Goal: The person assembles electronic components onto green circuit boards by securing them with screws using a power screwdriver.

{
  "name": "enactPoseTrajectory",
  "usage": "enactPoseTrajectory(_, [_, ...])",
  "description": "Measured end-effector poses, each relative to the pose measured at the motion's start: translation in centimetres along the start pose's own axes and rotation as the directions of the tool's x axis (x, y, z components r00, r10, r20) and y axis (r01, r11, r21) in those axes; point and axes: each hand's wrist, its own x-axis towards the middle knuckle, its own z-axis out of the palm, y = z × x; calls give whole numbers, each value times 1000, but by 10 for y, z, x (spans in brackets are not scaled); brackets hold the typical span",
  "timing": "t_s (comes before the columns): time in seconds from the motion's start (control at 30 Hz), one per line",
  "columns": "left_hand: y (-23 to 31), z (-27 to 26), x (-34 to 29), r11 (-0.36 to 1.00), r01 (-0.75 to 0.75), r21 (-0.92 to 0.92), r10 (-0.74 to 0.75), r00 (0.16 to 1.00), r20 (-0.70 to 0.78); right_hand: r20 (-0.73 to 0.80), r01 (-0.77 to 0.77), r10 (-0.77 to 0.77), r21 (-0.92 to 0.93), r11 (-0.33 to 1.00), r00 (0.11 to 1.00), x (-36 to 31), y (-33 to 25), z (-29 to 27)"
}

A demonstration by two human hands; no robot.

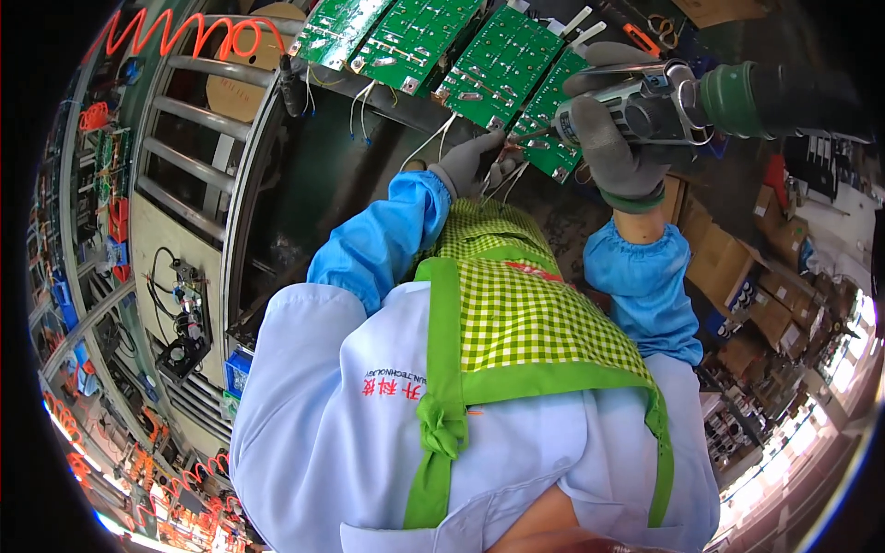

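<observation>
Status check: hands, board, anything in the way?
Left hand at edge of green circuit board. Right hand gripping power tool, angled over board. White wires hang beside left hand.

Coiled hose (171, 28): orange, stretched across the upper left
Metal rollers (189, 115): in a row, lower than the hose
Black device (187, 318): cabled, on a pale panel (205, 247)
Blue bin (238, 371): just beside that panel
Orange-handled tool (639, 39): top, near brown-handled scissors (662, 29)
Cardboard boxes (719, 263): grouped at right
</observation>
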Motion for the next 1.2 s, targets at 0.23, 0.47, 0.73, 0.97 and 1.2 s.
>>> enactPoseTrajectory(0.23, [-4,-2,4,971,99,-219,-98,995,16,-58,43,-39,61,997,998,2,2,5])
enactPoseTrajectory(0.47, [-9,-12,17,969,76,-234,-71,997,29,9,112,-113,11,994,994,-2,8,-8])
enactPoseTrajectory(0.73, [-7,-11,16,969,124,-212,-104,989,105,-385,612,-478,427,665,789,16,36,23])
enactPoseTrajectory(0.97, [-14,-7,10,942,98,-321,-73,993,90,-152,-270,287,118,955,946,-1,-25,6])
enactPoseTrajectory(1.2, [-24,-11,12,963,53,-265,-36,997,65,-308,508,-404,502,700,861,0,29,9])
